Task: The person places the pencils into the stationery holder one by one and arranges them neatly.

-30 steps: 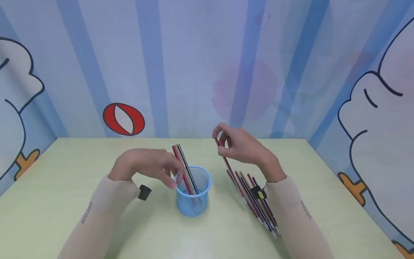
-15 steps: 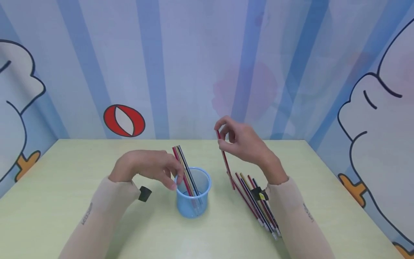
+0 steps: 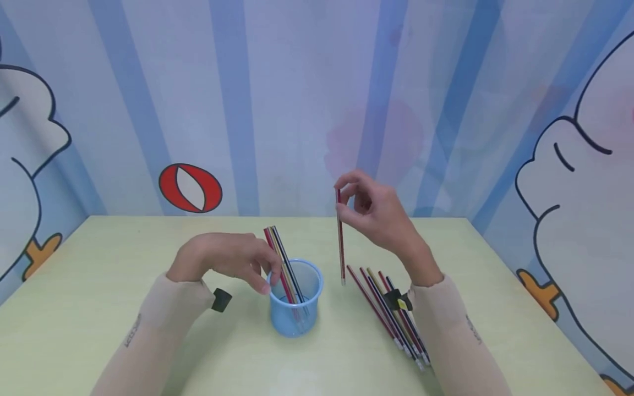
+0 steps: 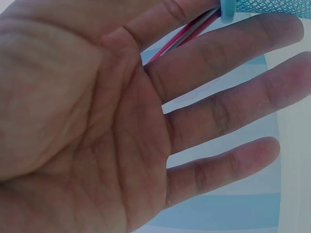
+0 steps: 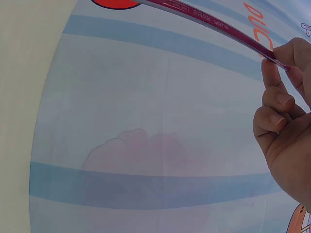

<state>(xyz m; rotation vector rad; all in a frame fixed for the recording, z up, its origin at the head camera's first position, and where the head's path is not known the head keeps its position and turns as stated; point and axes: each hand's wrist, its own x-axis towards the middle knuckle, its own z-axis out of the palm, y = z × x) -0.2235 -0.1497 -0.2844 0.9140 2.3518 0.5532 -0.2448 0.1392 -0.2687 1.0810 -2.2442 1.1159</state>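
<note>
My right hand (image 3: pixel 373 212) holds a red pencil (image 3: pixel 341 247) by its upper end, between thumb and fingers. The pencil hangs nearly upright, its silvery lower end between the cup and the pile; its shaft (image 5: pixel 214 22) has printing in the right wrist view. A light blue mesh pencil cup (image 3: pixel 293 324) has several pencils (image 3: pixel 284 258) leaning left in it, red, yellowish and dark. At the cup's left rim, my left hand (image 3: pixel 230 256) pinches the edge with thumb and index finger. The left wrist view shows its other fingers (image 4: pixel 218 114) extended.
Several red, yellowish and dark pencils (image 3: pixel 383 308) with pale ends lie in a slanted pile on the pale yellow table (image 3: pixel 238 363), partly under the right wrist. Behind the table rises a blue-striped backdrop (image 3: pixel 307 110) with cartoon figures at both sides.
My right hand has lifted the red pencil off the pile and moved it slightly right. The pencil has swung from slanted to nearly upright. The left hand and cup stay put.
</note>
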